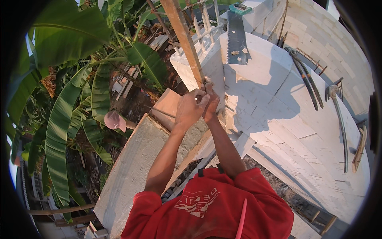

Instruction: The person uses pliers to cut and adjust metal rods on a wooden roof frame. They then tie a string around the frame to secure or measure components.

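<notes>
Count: 2 hands, left hand (pixel 191 106) and right hand (pixel 211 104), both on 1 wooden post (pixel 185 38). 1 handsaw (pixel 236 38), 1 pair of long-handled cutters (pixel 306 77), 1 pickaxe (pixel 338 115) on the block wall (pixel 278 119). 1 pink cap (pixel 114 120) below.

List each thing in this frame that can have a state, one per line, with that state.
Left hand: closed, fingers pinched against the wooden post.
Right hand: closed, pressed beside the left hand at the post.
Wooden post: standing, tilted, against the block wall.
Handsaw: lying flat on the wall top, unheld.
Pincers: lying on the wall, handles close together.
Hammer: lying flat, unheld.
Block wall: unfinished, top course bare.
</notes>
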Demonstrator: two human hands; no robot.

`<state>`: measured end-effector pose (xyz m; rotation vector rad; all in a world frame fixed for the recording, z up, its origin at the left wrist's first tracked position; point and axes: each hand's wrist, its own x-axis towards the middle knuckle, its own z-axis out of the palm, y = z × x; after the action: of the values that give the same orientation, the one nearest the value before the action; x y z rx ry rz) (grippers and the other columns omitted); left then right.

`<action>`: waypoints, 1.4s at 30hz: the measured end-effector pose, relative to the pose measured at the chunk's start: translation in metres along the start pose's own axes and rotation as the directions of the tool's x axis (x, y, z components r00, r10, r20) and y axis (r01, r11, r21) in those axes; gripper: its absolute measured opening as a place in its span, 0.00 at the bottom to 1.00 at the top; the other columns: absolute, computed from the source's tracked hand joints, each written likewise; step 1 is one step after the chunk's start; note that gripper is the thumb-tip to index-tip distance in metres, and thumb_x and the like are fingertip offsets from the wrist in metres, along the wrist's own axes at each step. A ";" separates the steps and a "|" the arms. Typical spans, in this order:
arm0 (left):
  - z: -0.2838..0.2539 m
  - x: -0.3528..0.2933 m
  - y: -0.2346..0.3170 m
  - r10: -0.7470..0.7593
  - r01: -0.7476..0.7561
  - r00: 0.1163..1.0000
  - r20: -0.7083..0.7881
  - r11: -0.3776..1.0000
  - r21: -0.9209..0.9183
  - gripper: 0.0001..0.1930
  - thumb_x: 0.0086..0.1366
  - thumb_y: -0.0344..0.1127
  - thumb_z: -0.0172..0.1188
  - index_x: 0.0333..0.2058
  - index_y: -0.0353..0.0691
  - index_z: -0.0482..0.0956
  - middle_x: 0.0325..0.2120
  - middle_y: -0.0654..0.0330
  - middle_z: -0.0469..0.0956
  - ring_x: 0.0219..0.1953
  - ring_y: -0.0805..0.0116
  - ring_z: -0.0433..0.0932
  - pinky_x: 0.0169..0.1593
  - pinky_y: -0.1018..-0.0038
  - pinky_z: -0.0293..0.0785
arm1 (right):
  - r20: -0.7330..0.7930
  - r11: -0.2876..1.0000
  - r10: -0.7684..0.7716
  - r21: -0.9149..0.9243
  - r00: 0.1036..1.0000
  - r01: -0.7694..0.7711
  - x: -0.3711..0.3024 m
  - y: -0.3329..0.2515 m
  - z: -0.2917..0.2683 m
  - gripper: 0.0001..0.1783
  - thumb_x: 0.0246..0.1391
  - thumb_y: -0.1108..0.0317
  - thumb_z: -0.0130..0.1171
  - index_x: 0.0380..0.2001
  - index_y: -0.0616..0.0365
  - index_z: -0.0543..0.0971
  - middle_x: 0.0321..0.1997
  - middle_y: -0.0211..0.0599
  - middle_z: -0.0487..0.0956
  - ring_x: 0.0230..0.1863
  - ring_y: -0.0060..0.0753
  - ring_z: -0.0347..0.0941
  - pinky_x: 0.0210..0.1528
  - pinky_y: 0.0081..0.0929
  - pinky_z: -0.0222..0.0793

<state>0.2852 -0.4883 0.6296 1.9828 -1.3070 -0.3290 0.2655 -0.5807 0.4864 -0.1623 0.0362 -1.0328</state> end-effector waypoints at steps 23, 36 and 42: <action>0.088 0.039 -0.078 -0.179 0.463 0.871 0.457 -0.010 -0.886 0.22 0.80 0.54 0.45 0.55 0.43 0.76 0.45 0.63 0.78 0.54 0.62 0.77 0.57 0.64 0.72 | 0.248 -0.221 -0.411 -0.961 0.877 0.169 -0.100 -0.175 0.010 0.10 0.59 0.68 0.65 0.39 0.64 0.85 0.33 0.46 0.86 0.34 0.38 0.84 0.40 0.32 0.77; 0.070 0.049 -0.072 -0.423 0.389 0.865 0.271 0.223 -0.894 0.12 0.72 0.40 0.64 0.43 0.37 0.84 0.18 0.77 0.59 0.17 0.85 0.53 0.18 0.83 0.47 | 0.688 -0.970 -0.232 -0.221 0.687 -0.106 -0.099 -0.347 0.142 0.22 0.57 0.65 0.68 0.54 0.55 0.77 0.54 0.44 0.77 0.55 0.52 0.73 0.55 0.46 0.73; 0.068 0.046 -0.042 -0.151 0.188 0.906 -0.396 0.981 0.057 0.16 0.63 0.43 0.68 0.30 0.33 0.88 0.21 0.45 0.83 0.27 0.48 0.85 0.40 0.60 0.79 | 0.484 -0.960 -0.271 -0.202 0.832 -0.196 -0.064 -0.368 0.137 0.22 0.59 0.63 0.66 0.53 0.59 0.75 0.54 0.48 0.75 0.53 0.57 0.75 0.54 0.49 0.73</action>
<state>0.2963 -0.5486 0.5609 2.1112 -0.9122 0.0530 -0.0666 -0.6941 0.6746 -2.6908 1.9317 -0.8876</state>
